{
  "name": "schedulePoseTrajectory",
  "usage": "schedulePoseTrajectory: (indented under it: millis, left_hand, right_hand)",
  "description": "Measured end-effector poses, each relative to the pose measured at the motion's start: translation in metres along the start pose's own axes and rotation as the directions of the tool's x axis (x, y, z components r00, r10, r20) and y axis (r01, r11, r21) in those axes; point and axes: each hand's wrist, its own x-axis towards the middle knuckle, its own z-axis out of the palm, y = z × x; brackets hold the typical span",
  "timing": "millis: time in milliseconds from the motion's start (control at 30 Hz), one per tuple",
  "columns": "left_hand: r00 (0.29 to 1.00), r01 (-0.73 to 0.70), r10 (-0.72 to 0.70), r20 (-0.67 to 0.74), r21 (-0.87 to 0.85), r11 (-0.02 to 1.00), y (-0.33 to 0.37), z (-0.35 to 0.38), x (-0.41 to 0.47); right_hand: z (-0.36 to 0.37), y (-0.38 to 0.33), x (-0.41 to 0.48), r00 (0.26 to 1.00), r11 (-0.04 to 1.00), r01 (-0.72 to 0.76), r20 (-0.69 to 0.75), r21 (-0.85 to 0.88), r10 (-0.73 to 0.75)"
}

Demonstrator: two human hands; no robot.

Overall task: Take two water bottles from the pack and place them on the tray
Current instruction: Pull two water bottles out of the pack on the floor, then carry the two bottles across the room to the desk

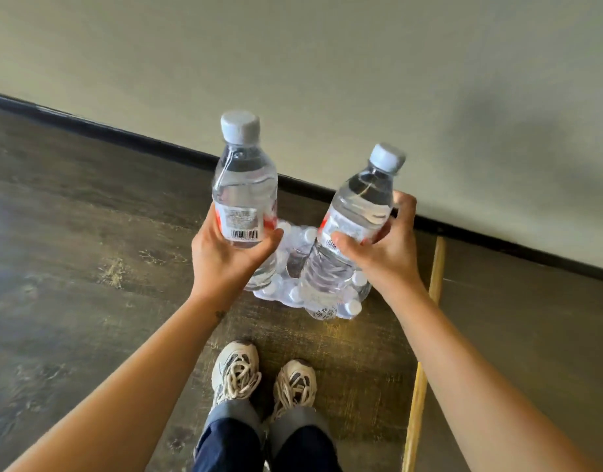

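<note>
My left hand (225, 253) grips a clear water bottle (244, 180) with a pale cap and a white-and-red label, held nearly upright. In my right hand (383, 248) is a second water bottle (356, 212), tilted with its cap toward the right. Both bottles are raised above the plastic-wrapped pack of bottles (293, 264), which sits on the dark wooden floor below and between my hands, close to the wall. No tray is in view.
A pale wall with a black skirting board (129, 132) runs diagonally behind the pack. A yellowish strip (426, 338) on the floor runs along the right. My two feet in beige sneakers (259, 379) stand just in front of the pack.
</note>
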Motion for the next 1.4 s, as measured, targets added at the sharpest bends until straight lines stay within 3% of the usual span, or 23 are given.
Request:
schedulePoseTrajectory:
  millis: [200, 400, 500, 733, 900, 967, 1100, 1200, 1400]
  left_hand:
    - [0.979, 0.017, -0.042, -0.2, -0.123, 0.992, 0.065, -0.103, -0.035]
    - [0.893, -0.025, -0.054, -0.447, -0.168, 0.985, 0.134, -0.223, -0.098]
    - [0.836, -0.053, -0.03, -0.548, -0.134, 0.99, 0.166, -0.279, -0.132]
    - [0.629, -0.094, -0.042, -0.777, -0.13, 0.987, 0.232, -0.426, -0.21]
    - [0.452, -0.086, -0.031, -0.891, -0.079, 0.993, 0.252, -0.539, -0.251]
    - [0.423, -0.053, -0.039, -0.905, -0.068, 0.996, 0.256, -0.568, -0.258]
    - [0.294, -0.029, -0.046, -0.955, -0.057, 0.998, 0.25, -0.685, -0.281]
    - [0.248, 0.006, -0.023, -0.969, -0.022, 1.0, 0.247, -0.776, -0.287]
    - [0.191, 0.086, 0.021, -0.981, 0.038, 0.996, 0.233, -0.949, -0.273]
  right_hand:
    - [0.049, -0.111, -0.019, 0.97, 0.988, 0.089, 0.214, 0.129, -0.116]
    - [0.112, -0.24, -0.064, 0.87, 0.926, 0.114, 0.414, 0.359, -0.267]
    - [0.141, -0.299, -0.095, 0.797, 0.905, 0.066, 0.524, 0.421, -0.302]
    - [0.229, -0.463, -0.188, 0.517, 0.886, 0.101, 0.737, 0.453, -0.435]
    - [0.307, -0.569, -0.26, 0.318, 0.873, 0.13, 0.814, 0.47, -0.486]
    - [0.332, -0.591, -0.275, 0.284, 0.867, 0.134, 0.82, 0.48, -0.498]
    - [0.418, -0.667, -0.337, 0.138, 0.867, 0.132, 0.857, 0.481, -0.497]
    - [0.483, -0.719, -0.377, 0.077, 0.855, 0.166, 0.858, 0.491, -0.507]
    - [0.626, -0.815, -0.423, 0.044, 0.85, 0.183, 0.86, 0.493, -0.509]
